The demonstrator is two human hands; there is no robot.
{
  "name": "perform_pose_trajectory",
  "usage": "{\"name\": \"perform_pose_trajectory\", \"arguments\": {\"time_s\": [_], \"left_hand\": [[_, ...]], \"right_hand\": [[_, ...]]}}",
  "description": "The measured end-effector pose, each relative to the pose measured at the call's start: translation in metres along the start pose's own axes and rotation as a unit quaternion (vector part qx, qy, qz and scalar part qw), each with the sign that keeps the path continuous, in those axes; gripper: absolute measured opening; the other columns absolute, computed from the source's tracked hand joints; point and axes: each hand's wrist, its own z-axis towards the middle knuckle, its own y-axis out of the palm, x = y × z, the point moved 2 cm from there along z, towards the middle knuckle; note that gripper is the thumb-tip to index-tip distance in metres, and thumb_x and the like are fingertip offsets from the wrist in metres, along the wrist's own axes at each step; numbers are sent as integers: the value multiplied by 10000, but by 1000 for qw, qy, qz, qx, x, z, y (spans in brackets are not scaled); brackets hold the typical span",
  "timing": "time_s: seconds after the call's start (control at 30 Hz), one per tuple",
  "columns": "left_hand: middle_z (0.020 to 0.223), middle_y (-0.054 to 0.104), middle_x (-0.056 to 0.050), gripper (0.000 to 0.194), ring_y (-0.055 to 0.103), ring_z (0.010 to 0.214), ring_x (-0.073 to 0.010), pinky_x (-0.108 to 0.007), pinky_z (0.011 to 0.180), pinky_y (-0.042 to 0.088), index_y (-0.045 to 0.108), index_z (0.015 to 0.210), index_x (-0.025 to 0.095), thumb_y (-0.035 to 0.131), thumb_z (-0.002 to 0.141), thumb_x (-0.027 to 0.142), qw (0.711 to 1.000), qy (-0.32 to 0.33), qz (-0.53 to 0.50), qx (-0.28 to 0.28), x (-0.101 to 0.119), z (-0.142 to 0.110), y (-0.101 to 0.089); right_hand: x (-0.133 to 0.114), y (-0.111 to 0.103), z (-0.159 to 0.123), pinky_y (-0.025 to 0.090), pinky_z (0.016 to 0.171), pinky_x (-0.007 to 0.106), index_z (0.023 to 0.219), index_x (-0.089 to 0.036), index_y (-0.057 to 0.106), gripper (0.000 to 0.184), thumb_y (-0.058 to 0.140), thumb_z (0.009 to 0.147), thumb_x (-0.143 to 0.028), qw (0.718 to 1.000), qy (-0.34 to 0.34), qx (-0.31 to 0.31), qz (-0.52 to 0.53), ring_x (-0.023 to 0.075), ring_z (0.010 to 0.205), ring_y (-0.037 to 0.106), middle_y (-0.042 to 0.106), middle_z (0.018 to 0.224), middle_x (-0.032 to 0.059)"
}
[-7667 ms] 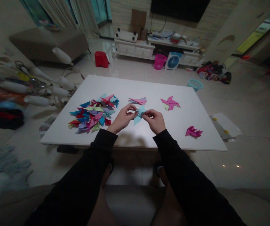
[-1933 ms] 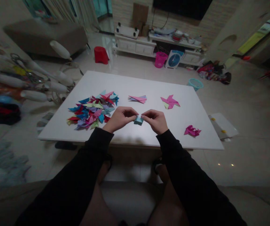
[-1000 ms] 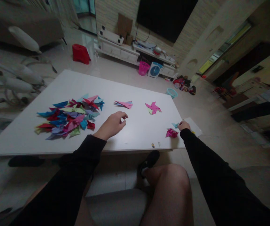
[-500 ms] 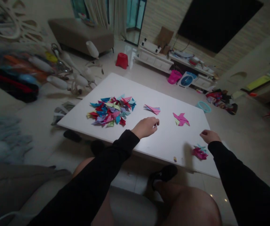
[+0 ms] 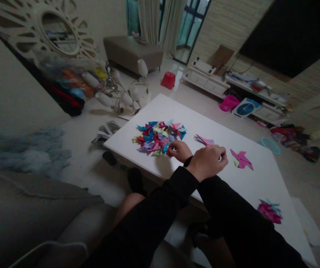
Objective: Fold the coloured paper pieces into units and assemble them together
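My left hand [image 5: 209, 160] hovers above the white table [image 5: 271, 178] with its fingers loosely curled; no object shows in it. My right arm passes beneath my left wrist. At the pile of colourful folded paper pieces [image 5: 152, 136], my right hand [image 5: 180, 150] has thumb and fingers bent together at a red folded paper piece [image 5: 169, 153] on the near right edge. The fingers partly cover that piece. Just beyond my left hand lies a small stack of folded paper strips [image 5: 204, 140]. To its right is a pink pinwheel-like folded paper shape [image 5: 241, 159].
A small heap of magenta and light blue folded papers [image 5: 270, 211] lies at the table's right end. Beyond the table are a red stool [image 5: 168, 80], a pink bucket [image 5: 229, 103] and a boxed fan [image 5: 245, 108]. Lamp parts [image 5: 120, 93] stand on the floor at left.
My right hand has swung left from the table's right side, under my left arm, to the pile. My left hand stays near the paper strips. The view has turned left.
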Motion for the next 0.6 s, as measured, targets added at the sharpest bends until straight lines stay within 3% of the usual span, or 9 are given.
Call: {"name": "perform_pose_trajectory", "arguments": {"time_s": [0.07,0.17,0.27,0.37,0.47,0.53,0.6], "left_hand": [[940,704,-73,155,653,860,-207,-357,737,488,604,845,221,505,948,282,1000,2,-5,15,0,1,-7],[963,701,-83,156,648,866,-206,-376,706,492,593,843,240,510,962,295,1000,-6,-12,19,-4,3,-15],[977,698,-87,146,647,872,-214,-396,683,499,598,842,250,526,961,295,1000,-14,-22,14,-8,6,-20],[964,697,-78,146,649,860,-219,-397,667,490,590,818,243,546,947,297,999,-13,-38,23,-11,7,-23],[928,697,-67,156,648,840,-207,-377,676,469,573,788,230,540,932,279,998,-13,-42,46,-11,6,-25],[912,702,-62,156,647,839,-200,-361,696,456,570,781,223,531,925,265,997,-9,-42,61,-11,5,-27],[903,709,-63,152,646,841,-196,-346,716,448,582,786,217,527,921,259,997,-7,-42,69,-10,4,-29]], "right_hand": [[-18,18,24,440,762,303,901,-188,713,96,645,839,-217,996,-77,-31,-20,202,837,587,691,895,62],[-36,40,48,434,874,367,1076,-187,700,292,665,795,-118,972,-201,-82,-87,264,1041,545,671,1123,112],[-41,56,62,418,896,404,1055,-195,710,251,618,847,-90,957,-231,-111,-135,284,1091,512,657,1173,124],[-41,57,67,420,898,408,932,-193,722,161,574,915,-132,962,-218,-104,-129,273,1061,517,669,1104,125],[-37,37,58,447,892,393,885,-193,712,156,565,909,-148,984,-171,-39,-43,260,1025,549,684,1047,116],[-28,16,36,473,862,387,857,-204,706,102,606,876,-196,994,-94,26,54,253,960,590,697,965,91],[-12,-8,0,498,808,379,837,-225,705,70,693,815,-290,983,11,87,159,251,887,627,700,849,49]]}}
